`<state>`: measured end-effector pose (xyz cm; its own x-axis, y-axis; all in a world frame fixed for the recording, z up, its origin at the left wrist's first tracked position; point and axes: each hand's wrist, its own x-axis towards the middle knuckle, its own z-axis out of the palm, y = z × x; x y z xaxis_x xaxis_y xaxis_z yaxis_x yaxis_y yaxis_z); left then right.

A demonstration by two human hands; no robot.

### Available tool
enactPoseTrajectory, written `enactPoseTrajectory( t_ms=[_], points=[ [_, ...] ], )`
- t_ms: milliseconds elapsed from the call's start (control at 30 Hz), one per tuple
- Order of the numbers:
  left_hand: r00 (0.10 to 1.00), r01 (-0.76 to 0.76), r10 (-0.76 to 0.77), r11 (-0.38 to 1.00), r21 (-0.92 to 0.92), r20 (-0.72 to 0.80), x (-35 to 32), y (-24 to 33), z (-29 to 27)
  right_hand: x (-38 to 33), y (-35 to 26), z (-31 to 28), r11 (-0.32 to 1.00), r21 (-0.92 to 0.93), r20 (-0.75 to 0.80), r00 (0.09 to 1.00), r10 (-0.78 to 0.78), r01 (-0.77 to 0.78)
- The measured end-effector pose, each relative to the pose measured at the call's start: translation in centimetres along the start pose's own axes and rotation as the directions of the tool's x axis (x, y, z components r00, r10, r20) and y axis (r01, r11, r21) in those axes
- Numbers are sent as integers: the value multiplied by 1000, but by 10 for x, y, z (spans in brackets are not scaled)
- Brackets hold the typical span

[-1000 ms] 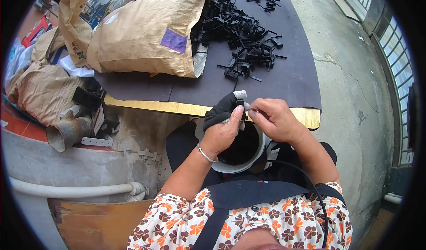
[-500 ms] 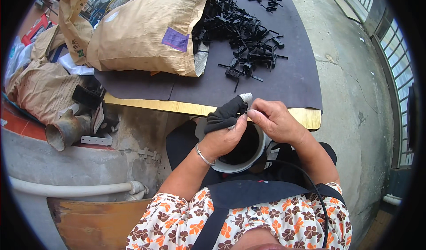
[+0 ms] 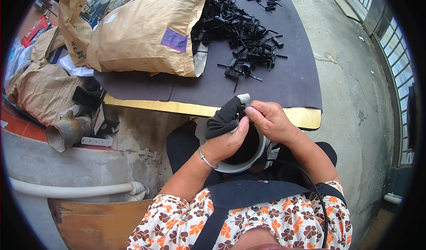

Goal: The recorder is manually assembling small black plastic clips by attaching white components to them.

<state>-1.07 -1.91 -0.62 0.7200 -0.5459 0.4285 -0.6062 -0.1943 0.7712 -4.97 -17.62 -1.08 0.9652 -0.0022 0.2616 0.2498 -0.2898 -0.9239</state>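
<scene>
My left hand point(image 3: 227, 137), its fingers wrapped in black cloth with a white-covered fingertip, is closed above a light grey bucket point(image 3: 240, 169). A small black piece shows between it and my right hand point(image 3: 269, 120), whose thumb and fingers are pinched together on it. The piece is mostly hidden by my fingers; it looks like the black plastic parts point(image 3: 248, 57) heaped on the table. Both hands meet just off the table's near edge. The inside of the bucket, between my legs, is dark, and I cannot make out its contents.
The dark-topped table point(image 3: 288, 79) has a yellow front edge point(image 3: 162, 106). A large brown paper sack point(image 3: 142, 35) lies on it, its mouth toward the heap. Bags and a rusty metal pipe piece point(image 3: 67, 130) crowd the left side. A barred railing point(image 3: 397, 68) runs along the right.
Both hands stay together over the bucket, with only slight shifts. My left hand has turned a little, and my right fingers have moved slightly left against it.
</scene>
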Motion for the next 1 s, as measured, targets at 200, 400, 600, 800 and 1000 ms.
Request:
enactPoseTrajectory(
  t_ms=[200,400,600,800,1000],
  points=[
    [921,389,-316,715,-581,227,5,7,-22,1,-7,-15,978,-206,217,973,72,-26],
    [918,390,-361,752,-532,164,5,0,-19,1,2,-19,951,-179,63,967,-245,253],
    [904,417,-271,727,-545,331,4,6,-16,0,-2,-18,978,63,194,964,183,-199],
    [867,491,-369,745,-451,334,1,7,-15,0,-5,-13,981,165,189,979,72,-104],
    [928,363,-287,838,-408,238,-1,-2,-9,1,-9,-8,993,-108,137,990,-33,49]
  ],
)
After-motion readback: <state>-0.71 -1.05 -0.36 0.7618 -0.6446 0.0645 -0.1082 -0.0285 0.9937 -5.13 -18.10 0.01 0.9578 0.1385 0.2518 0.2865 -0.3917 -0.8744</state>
